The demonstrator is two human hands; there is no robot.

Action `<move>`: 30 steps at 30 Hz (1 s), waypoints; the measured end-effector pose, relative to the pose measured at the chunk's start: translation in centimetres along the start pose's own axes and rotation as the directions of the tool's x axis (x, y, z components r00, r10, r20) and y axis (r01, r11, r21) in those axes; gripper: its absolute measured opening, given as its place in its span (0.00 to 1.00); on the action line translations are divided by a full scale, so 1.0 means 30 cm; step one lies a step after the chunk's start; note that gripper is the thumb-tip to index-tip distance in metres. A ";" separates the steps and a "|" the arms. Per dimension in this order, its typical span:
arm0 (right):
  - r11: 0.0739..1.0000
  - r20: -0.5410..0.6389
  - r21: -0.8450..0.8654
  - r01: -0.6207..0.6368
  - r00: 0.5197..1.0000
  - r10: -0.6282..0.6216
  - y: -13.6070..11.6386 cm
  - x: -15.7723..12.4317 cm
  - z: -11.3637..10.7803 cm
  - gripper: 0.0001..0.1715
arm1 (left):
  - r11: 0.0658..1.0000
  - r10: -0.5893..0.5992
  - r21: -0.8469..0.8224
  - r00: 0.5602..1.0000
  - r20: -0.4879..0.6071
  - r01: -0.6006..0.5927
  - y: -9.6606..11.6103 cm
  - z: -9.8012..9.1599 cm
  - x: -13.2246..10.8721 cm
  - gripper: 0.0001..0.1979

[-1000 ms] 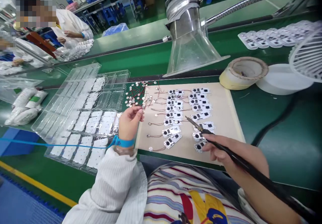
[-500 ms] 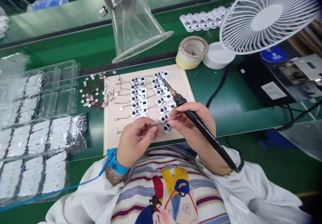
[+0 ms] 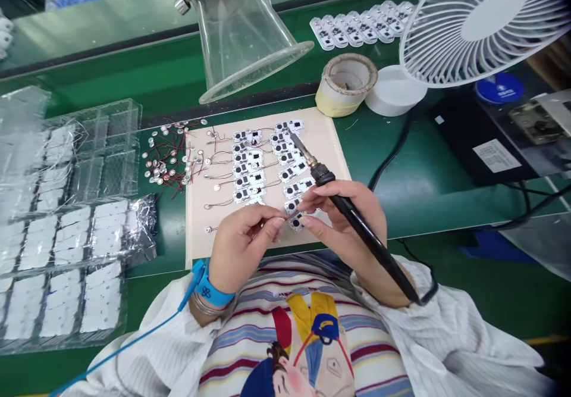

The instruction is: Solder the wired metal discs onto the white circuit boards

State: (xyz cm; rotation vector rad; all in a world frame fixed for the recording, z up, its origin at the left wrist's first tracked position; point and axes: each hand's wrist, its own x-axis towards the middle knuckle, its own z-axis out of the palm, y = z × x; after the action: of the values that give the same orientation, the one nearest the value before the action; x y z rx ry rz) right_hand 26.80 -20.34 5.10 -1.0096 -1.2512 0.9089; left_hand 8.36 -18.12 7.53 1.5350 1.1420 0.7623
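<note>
My right hand [image 3: 352,224] is closed around a soldering iron [image 3: 363,233], its black handle lying across the hand and its metal tip pointing away to the upper left. The tip is over the upper boards; contact cannot be told. Closed in a pinch, my left hand [image 3: 245,236] holds thin red wire [image 3: 291,215], which reaches toward my right fingertips. Under the hands, small white circuit boards [image 3: 248,158] lie in two columns on a beige board [image 3: 335,156]. Wires lead from the left column to small round metal discs [image 3: 207,206]. My fingers hide part of the lower boards.
Loose wired discs [image 3: 160,171] are heaped at left, beside clear trays [image 3: 107,174] with white panels [image 3: 66,230]. A clear fume hood [image 3: 250,46] hangs above. Behind are a tape roll [image 3: 325,102], white dish [image 3: 395,90], fan [image 3: 493,13] and black box [image 3: 459,153].
The view has shifted slightly. My left fingertips have moved closer to my right ones, leaving less wire showing between them. The soldering iron stays in my right hand.
</note>
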 end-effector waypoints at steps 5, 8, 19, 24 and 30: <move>0.997 -0.006 0.028 -0.068 0.998 0.068 0.005 -0.009 0.017 0.21 | 0.976 0.107 0.190 0.994 0.017 -0.109 -0.005 -0.004 -0.006 0.08; 0.997 -0.015 -0.018 -0.069 0.998 0.068 0.012 -0.014 0.019 0.19 | 0.985 0.085 0.151 0.996 0.006 -0.084 -0.007 0.004 -0.007 0.06; 0.944 0.059 -0.324 0.069 0.997 -0.053 0.005 -0.024 -0.013 0.11 | 0.976 0.129 0.170 0.991 0.027 -0.132 -0.034 0.010 0.011 0.05; 0.883 -0.022 -0.469 0.015 0.999 -0.029 0.020 -0.020 -0.102 0.07 | 0.931 0.156 0.332 0.988 0.011 -0.151 -0.089 -0.020 0.070 0.04; 0.859 -0.215 -0.502 -0.106 0.976 -0.006 0.042 -0.019 -0.163 0.16 | 0.847 0.278 0.447 0.957 0.084 -0.286 -0.117 0.003 0.181 0.07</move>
State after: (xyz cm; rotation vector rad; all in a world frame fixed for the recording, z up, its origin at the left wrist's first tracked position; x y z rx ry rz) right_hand 31.59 -20.99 3.56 -1.5244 -1.3175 0.4887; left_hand 9.35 -13.01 3.68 2.1388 1.1483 0.7003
